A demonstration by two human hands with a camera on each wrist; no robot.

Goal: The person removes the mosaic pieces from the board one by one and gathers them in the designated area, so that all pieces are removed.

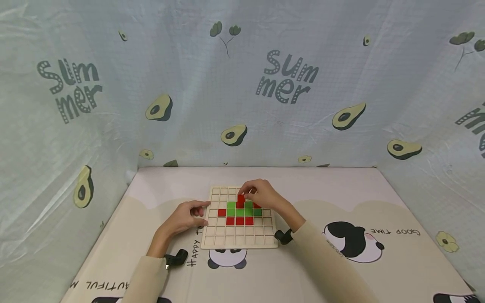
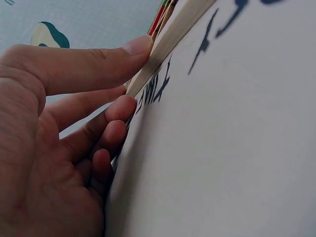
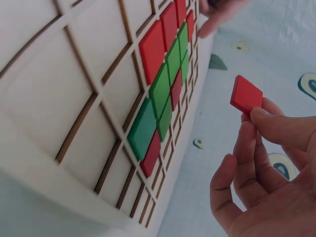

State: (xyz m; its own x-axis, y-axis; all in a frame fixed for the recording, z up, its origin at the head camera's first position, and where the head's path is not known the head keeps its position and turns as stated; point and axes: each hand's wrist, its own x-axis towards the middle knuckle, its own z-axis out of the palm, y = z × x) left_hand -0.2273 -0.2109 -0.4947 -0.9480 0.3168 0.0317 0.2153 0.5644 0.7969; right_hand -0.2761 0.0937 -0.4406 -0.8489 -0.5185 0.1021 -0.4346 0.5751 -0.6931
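A wooden grid board [image 1: 242,248] lies on the printed cloth, with red and green square tiles in several of its cells. My left hand [image 1: 185,216] rests at the board's left edge, its thumb and index finger spread and touching the rim; the left wrist view shows the thumb against the wooden edge. Over the board's upper middle, my right hand [image 1: 262,195] pinches a red square tile [image 3: 248,94] between thumb and fingers. In the right wrist view that tile is raised apart from the board. Green tiles [image 1: 240,212] form a row, with red tiles [image 1: 239,221] in the row nearer me.
The cloth [image 1: 310,273] carries panda drawings and lettering around the board. Pale sheets with avocado prints [image 1: 233,135] hang at the back and both sides. A small black camera [image 1: 176,257] is strapped to the left wrist, another [image 1: 283,237] to the right.
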